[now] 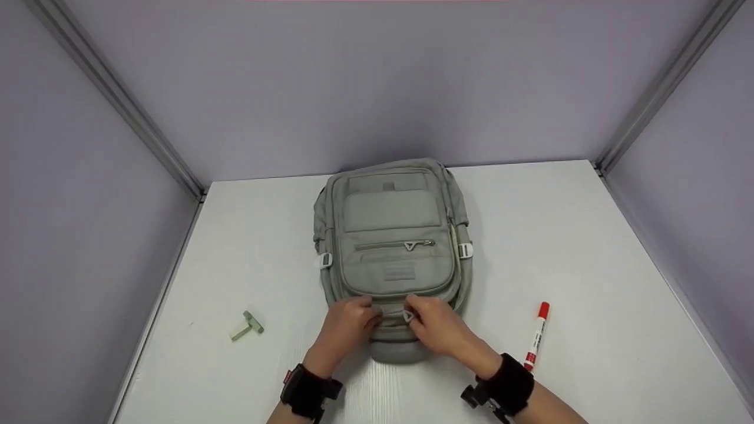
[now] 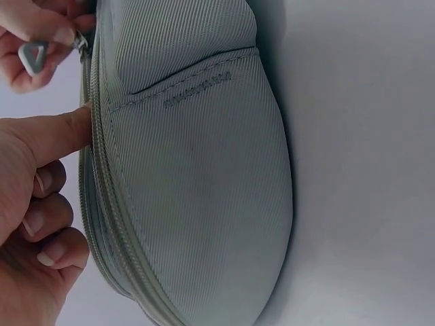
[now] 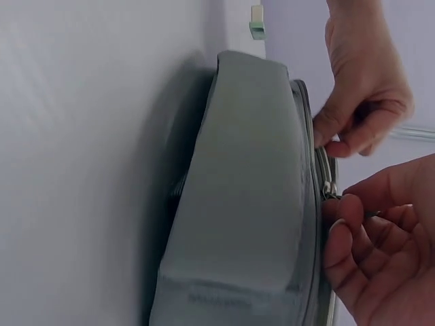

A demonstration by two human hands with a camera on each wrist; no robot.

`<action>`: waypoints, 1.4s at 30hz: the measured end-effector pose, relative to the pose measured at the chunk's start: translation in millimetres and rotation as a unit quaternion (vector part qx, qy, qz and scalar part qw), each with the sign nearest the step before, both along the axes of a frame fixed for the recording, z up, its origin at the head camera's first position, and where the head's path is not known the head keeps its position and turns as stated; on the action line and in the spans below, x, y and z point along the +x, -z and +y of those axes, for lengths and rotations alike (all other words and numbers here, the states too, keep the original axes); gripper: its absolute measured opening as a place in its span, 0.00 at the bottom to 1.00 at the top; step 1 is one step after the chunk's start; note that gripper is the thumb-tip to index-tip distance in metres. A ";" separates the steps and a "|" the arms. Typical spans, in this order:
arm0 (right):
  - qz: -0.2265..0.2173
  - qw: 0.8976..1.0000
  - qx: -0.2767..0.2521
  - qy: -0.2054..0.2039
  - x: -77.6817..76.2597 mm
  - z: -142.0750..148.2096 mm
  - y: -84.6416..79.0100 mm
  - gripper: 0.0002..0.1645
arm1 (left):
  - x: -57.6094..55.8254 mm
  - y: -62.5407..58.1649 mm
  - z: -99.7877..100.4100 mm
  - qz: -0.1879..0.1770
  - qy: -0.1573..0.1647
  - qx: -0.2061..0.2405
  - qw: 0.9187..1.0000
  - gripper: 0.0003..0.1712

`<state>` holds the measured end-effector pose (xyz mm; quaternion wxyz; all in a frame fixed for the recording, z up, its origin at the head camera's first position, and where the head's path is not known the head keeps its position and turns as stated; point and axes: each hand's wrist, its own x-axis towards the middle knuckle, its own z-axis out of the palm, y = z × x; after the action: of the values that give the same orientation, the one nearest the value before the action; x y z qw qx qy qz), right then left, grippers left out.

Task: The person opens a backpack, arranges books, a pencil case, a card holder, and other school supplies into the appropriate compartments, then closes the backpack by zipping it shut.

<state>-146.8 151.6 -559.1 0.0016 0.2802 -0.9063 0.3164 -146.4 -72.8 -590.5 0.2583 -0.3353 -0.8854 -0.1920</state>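
Observation:
A grey-green backpack (image 1: 400, 212) lies on its back on the white table, its bottom end towards me. At its lower front edge my left hand (image 1: 350, 318) pinches the fabric beside the zipper (image 2: 102, 163), thumb on the edge and fingers curled. Just to the right, my right hand (image 1: 439, 324) holds the zipper slider's pull between thumb and fingers. The triangular zipper pull (image 2: 32, 58) shows in the left wrist view; in the right wrist view the slider (image 3: 328, 189) sits at the fingertips. The inside of the backpack is hidden.
A red-capped marker (image 1: 537, 335) lies on the table (image 1: 589, 247) at the right, near my right wrist. A small green and cream T-shaped object (image 1: 250, 324) lies at the left. Grey panels stand behind and on both sides.

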 end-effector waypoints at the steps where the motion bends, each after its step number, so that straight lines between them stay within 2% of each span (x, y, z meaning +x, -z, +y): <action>1: 0.000 1.000 0.005 0.003 0.0 3.3 -1.1 0.13 | 0.4 -0.1 -0.4 -0.001 0.000 0.001 1.000 0.10; 9: 0.002 0.999 0.030 0.014 -1.6 32.0 -9.9 0.13 | 2.1 -1.0 -4.4 0.002 0.004 0.008 1.000 0.10; 15: 0.005 0.999 0.024 0.032 -9.2 51.3 -12.7 0.18 | 2.4 -2.0 -6.7 0.012 0.005 0.007 1.000 0.09; 23: -0.006 0.997 0.041 0.065 -18.5 71.1 -17.0 0.17 | 2.0 -1.6 -6.7 0.018 0.008 0.012 1.000 0.10; 32: 0.042 0.989 0.101 0.100 -42.5 84.6 -18.9 0.09 | 1.7 -1.6 -4.8 0.015 0.011 0.016 1.000 0.10; 42: 0.086 0.985 0.129 0.080 -68.5 91.5 -18.6 0.09 | 5.4 -5.5 -3.8 0.010 0.010 0.014 1.000 0.14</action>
<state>-215.2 243.1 -540.5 0.0684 0.2307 -0.9554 0.1710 -141.0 -76.6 -585.0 0.2698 -0.3424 -0.8767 -0.2035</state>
